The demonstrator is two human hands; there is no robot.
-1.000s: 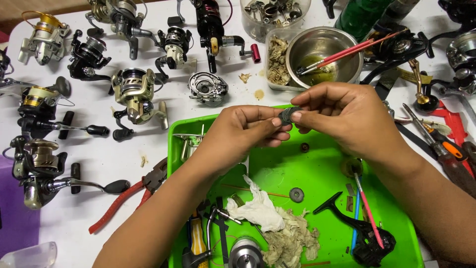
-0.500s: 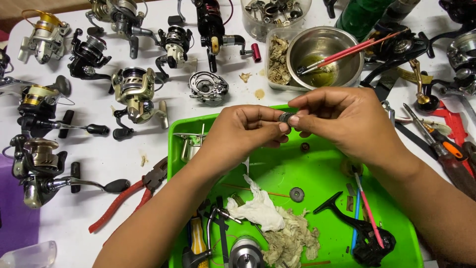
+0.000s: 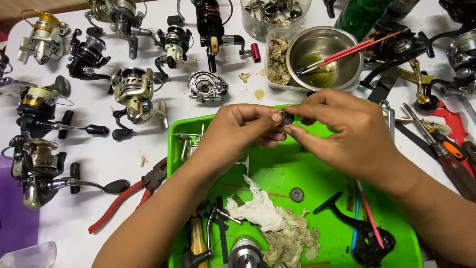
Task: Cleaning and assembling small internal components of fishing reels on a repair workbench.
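dark metal small round part (image 3: 286,117) is pinched flat-face up between the left hand (image 3: 238,130) at its 9 o'clock and the right hand (image 3: 347,131) at its 3 o'clock, both sets of fingertips closed on it equally, above the green tray (image 3: 396,238).

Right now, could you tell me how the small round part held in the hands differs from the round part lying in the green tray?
The held round part is pinched between the fingers of the left hand and the right hand, up off the green tray; the loose round part lies flat on the tray floor, touched by nothing. The held one is partly hidden by fingertips; the loose one shows whole, with a centre hole. Both are small, dark and round.
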